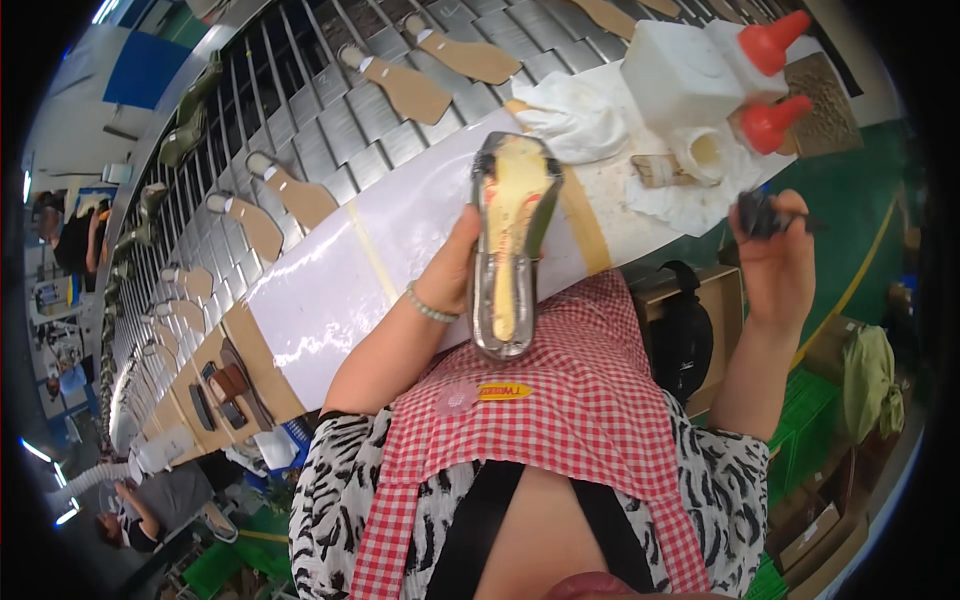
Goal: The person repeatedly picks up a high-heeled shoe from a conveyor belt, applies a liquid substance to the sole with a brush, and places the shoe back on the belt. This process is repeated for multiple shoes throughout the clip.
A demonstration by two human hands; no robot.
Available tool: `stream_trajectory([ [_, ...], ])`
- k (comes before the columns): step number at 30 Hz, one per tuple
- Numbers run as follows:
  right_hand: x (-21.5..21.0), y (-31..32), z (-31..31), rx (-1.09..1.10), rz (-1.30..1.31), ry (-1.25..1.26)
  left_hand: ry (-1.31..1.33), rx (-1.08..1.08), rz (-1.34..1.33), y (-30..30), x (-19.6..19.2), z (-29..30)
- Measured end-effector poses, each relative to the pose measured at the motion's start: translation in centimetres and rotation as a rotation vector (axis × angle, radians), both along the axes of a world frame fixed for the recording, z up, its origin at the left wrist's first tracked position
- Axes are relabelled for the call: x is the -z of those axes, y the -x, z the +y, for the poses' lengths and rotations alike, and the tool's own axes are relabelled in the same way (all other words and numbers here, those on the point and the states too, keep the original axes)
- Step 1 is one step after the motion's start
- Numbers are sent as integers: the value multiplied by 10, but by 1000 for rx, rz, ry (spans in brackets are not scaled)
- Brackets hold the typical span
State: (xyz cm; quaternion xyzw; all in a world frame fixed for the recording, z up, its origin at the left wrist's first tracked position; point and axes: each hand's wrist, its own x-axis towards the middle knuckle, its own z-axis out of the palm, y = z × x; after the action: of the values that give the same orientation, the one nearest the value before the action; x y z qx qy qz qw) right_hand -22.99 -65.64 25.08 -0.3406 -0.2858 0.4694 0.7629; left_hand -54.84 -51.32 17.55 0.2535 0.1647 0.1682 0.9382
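Note:
In front of my apron, my left hand grips a lasted shoe by its side. Its underside faces up, with a pale yellow middle, red marks and a dark, shiny upper folded in around the edge. The toe points away and the heel is close to me. Off to the right, my raised right hand is closed, pinching a small dark thing between its fingers. That thing is blurred, and its kind cannot be made out. The right hand is well apart from the shoe.
A white-covered bench runs beside a slatted conveyor carrying tan insoles. White containers with red caps, an open jar, a brush and a white cloth stand or lie far right. Brown straps lie left; a person sits beyond.

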Motion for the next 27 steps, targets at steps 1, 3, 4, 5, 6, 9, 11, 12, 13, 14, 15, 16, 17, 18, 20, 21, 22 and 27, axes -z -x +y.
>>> stream_trajectory([
  [1, -7, 20, 2, -59, -88, -15, 15, -4, 2, -2, -3, -3],
  [3, -15, 57, 8, -225, -214, -25, -120, 3, 218, -6, -10, -9],
  [4, -20, 72, 7, -266, -230, 25, -150, 7, 232, -8, -15, -10],
  [5, -23, 83, 7, -306, -256, 121, -180, 11, 246, -9, -19, -12],
  [6, -23, 92, 10, -334, -265, 109, -144, 24, 214, -10, -24, -13],
  [9, -20, 107, 16, -410, -309, 152, -247, 41, 186, -13, -35, -15],
  [11, -18, 111, 17, -433, -319, 161, -212, -16, 180, -15, -40, -18],
  [12, -17, 112, 17, -434, -333, 187, -221, -15, 187, -16, -42, -19],
  [13, -16, 113, 17, -433, -344, 201, -229, -15, 198, -17, -43, -20],
  [14, -15, 113, 18, -427, -348, 191, -238, -16, 195, -18, -44, -20],
  [15, -15, 114, 18, -374, -414, 192, -247, -17, 196, -19, -44, -21],
  [16, -15, 114, 18, -317, -474, 169, -251, -20, 207, -19, -44, -22],
  [17, -16, 114, 18, -258, -531, 151, -254, -18, 189, -20, -44, -23],
  [18, -17, 114, 18, -217, -622, 111, -254, -18, 183, -20, -44, -23],
  [20, -21, 113, 19, -133, -798, 40, -255, -11, 181, -19, -43, -23],
  [21, -22, 112, 19, -144, -860, -2, -256, -6, 186, -18, -42, -23],
  [22, -24, 111, 20, -155, -922, -46, -254, 3, 202, -17, -42, -22],
  [27, -28, 111, 18, -288, -943, -85, -262, 47, 185, -13, -39, -21],
])
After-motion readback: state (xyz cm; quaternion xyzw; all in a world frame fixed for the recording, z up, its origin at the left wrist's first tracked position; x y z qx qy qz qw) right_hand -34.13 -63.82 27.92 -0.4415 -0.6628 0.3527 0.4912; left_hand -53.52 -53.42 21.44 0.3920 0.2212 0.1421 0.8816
